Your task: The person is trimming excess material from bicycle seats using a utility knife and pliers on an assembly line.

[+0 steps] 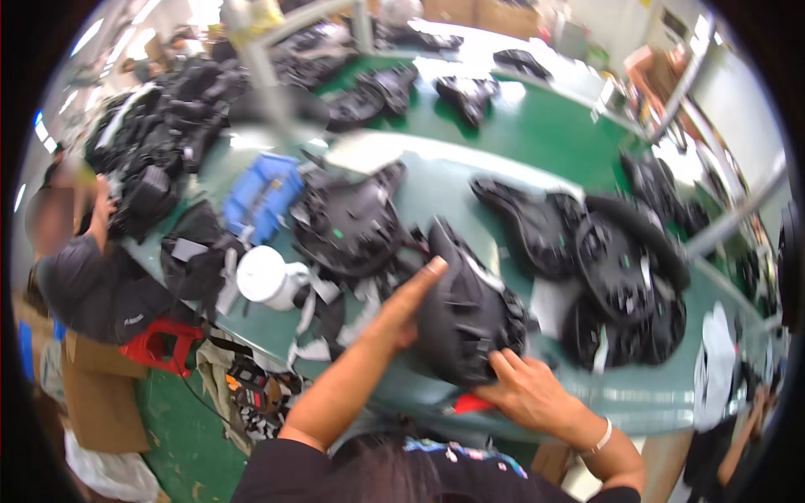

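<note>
A black moulded shell [461, 318] with a ribbed inner side stands tilted on its edge at the near side of the table. My left hand [412, 298] grips its left rim, thumb on the outside and the other fingers mostly hidden. At the near right corner my right hand [528, 387] is closed on the same shell, fingers bent over its edge. Beside the right hand lies a small red piece [472, 404], partly covered. Just beyond the left hand another black shell [348, 222] rests open side up, with straps and pale scraps around it.
Several black shells [625, 268] are piled to the right on the green table [402, 394]. A white lidded jug [267, 277] and a blue bundle [264, 194] stand left. A co-worker [92, 277] is at the left, near a red plastic stool [163, 345]. Metal posts [725, 230] rise at the right.
</note>
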The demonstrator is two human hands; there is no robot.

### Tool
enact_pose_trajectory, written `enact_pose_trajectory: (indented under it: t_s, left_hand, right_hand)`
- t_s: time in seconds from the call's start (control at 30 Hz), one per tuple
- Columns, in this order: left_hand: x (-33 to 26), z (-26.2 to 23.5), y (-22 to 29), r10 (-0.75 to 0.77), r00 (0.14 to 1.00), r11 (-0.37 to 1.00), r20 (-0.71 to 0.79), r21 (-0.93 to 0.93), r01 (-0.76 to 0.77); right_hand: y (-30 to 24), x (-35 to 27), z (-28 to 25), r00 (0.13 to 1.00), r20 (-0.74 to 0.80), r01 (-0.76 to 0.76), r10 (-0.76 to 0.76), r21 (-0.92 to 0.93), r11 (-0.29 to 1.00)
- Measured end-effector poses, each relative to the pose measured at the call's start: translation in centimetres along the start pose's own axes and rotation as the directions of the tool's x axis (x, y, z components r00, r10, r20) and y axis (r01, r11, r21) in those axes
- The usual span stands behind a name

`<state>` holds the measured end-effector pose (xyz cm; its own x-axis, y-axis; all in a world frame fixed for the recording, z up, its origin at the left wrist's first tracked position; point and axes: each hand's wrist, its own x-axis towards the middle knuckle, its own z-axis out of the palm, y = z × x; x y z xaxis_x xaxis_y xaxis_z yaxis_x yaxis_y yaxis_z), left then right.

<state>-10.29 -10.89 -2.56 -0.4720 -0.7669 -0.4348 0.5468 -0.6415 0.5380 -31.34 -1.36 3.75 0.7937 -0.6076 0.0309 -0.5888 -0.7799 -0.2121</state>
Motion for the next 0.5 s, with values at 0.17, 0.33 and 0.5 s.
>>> enact_pose_trajectory:
  t_s: [0.17,0.33,0.5]
  left_hand:
    - [-2.8,-2.4,1.1,0.077,0.996,0.965,0.038,0.250,-0.085]
    - [-3.0,-1.2,1.9,0.125,0.992,0.875,-0.009,0.472,-0.107]
    - [-2.3,1.7,3.1,0.040,0.999,0.768,0.021,0.638,-0.044]
  right_hand:
    - [-1.8,-3.3,2.8,0.907,-0.177,-0.217,0.381,0.580,0.785]
    - [-0.4,-7.4,4.3,0.671,-0.430,-0.355,0.604,0.528,0.771]
    - [3.0,-5.4,1.9,0.919,-0.331,-0.228,0.217,0.006,0.974]
